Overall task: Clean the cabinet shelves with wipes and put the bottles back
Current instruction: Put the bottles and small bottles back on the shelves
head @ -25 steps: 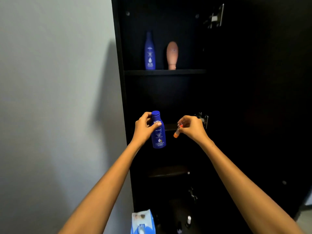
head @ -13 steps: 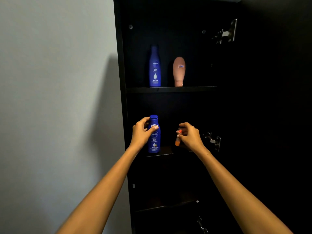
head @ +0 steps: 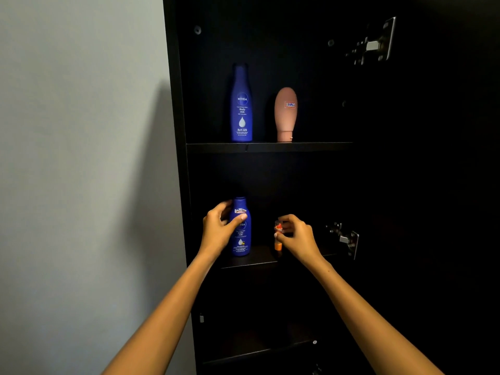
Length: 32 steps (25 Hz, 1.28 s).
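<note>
Left hand (head: 216, 234) gripping short blue plastic lotion bottle (head: 241, 234) upright on middle black cabinet shelf (head: 254, 259), right hand (head: 296, 238) pinching small orange-bottomed vial (head: 278, 239) beside it, tall blue bottle (head: 241, 104) and pink inverted tube (head: 286, 113) on upper shelf (head: 311, 146)

A pale grey wall (head: 81, 158) fills the left, with a soft shadow falling on it beside the cabinet (head: 176, 185). The cabinet is black and dim inside. Metal hinges (head: 373, 44) glint on its right side; what looks like its open door is too dark to make out.
</note>
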{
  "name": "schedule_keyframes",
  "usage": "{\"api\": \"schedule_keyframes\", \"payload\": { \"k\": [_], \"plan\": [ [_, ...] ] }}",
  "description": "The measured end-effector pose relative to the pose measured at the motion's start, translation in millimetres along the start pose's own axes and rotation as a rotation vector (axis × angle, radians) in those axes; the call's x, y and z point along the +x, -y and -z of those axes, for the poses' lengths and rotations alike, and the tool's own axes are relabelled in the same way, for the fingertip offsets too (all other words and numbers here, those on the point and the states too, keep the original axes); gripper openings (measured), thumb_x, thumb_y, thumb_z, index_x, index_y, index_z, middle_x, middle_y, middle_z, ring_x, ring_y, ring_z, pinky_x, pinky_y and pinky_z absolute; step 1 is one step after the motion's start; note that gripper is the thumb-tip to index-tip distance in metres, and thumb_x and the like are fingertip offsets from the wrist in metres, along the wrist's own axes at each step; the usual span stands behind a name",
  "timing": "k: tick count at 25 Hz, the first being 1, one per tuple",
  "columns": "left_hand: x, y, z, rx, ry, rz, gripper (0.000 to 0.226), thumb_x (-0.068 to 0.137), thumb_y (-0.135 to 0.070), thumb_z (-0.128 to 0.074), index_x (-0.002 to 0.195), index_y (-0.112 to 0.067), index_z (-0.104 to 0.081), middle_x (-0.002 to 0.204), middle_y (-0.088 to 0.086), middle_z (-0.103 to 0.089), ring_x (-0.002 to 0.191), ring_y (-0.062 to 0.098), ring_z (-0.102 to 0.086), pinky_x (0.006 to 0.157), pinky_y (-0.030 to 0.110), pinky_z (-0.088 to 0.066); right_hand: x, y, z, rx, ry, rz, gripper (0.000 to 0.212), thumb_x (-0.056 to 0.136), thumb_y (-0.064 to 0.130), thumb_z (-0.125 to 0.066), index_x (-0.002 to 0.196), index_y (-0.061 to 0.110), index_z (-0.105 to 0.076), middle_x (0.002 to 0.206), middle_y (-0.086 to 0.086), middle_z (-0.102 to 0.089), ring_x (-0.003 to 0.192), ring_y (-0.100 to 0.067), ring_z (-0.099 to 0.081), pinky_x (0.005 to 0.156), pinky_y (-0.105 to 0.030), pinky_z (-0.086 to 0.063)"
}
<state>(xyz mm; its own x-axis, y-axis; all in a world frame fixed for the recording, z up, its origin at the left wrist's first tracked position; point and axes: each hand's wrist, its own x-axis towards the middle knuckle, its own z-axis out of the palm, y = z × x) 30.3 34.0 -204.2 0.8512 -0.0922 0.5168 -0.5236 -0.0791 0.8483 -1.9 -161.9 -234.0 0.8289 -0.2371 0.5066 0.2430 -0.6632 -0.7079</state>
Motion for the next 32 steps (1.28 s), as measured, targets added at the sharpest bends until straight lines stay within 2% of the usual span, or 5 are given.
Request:
{"api": "schedule_keyframes", "payload": {
  "k": [3, 8, 16, 26, 32],
  "plan": [
    [-9, 16, -2, -0.023, 0.004, 0.064, 0.056, 0.072, -0.009, -0.075, 0.123, -0.004, -0.051, 0.120, 0.012, -0.060, 0.111, 0.022, -0.058, 0.091, 0.033, -0.049, -4, -6, 1, 0.062, -0.009, 0.026, 0.042, 0.073, 0.002, -0.074, 0.111, 0.013, -0.061, 0.098, 0.005, -0.065, 0.088, -0.001, -0.061, 0.069, -0.004, -0.048],
    [-19, 45, 4, 0.019, 0.084, 0.183, 0.065, 0.069, -0.015, -0.078, 0.127, -0.008, -0.050, 0.125, 0.010, -0.058, 0.117, 0.025, -0.054, 0.096, 0.041, -0.048, -10, -19, 0, 0.189, 0.053, -0.049, 0.036, 0.070, 0.005, -0.079, 0.102, 0.015, -0.066, 0.088, 0.005, -0.069, 0.082, 0.000, -0.065, 0.069, -0.007, -0.051],
    [-20, 51, 6, 0.024, 0.114, 0.223, 0.064, 0.072, -0.015, -0.075, 0.129, -0.006, -0.048, 0.126, 0.011, -0.057, 0.116, 0.025, -0.055, 0.092, 0.035, -0.049, -15, -21, -1, 0.222, 0.046, -0.054, 0.030, 0.069, 0.005, -0.079, 0.094, 0.017, -0.069, 0.083, 0.011, -0.068, 0.077, 0.003, -0.065, 0.066, -0.005, -0.049],
    [-22, 47, 7, 0.012, 0.132, 0.210, 0.054, 0.073, -0.009, -0.074, 0.122, -0.007, -0.051, 0.120, 0.008, -0.059, 0.109, 0.019, -0.058, 0.071, 0.012, -0.051, -15, -20, 0, 0.179, 0.017, -0.065, 0.029, 0.067, 0.006, -0.081, 0.090, 0.017, -0.068, 0.078, 0.014, -0.066, 0.072, 0.004, -0.063, 0.061, -0.002, -0.046],
    [-23, 49, 5, 0.037, 0.120, 0.212, 0.061, 0.072, -0.014, -0.076, 0.126, -0.006, -0.050, 0.124, 0.009, -0.059, 0.115, 0.023, -0.056, 0.083, 0.022, -0.050, -14, -18, 0, 0.168, -0.013, -0.089, 0.027, 0.066, 0.004, -0.081, 0.089, 0.013, -0.069, 0.075, 0.012, -0.066, 0.070, 0.004, -0.062, 0.059, -0.002, -0.046]
  ]
}}
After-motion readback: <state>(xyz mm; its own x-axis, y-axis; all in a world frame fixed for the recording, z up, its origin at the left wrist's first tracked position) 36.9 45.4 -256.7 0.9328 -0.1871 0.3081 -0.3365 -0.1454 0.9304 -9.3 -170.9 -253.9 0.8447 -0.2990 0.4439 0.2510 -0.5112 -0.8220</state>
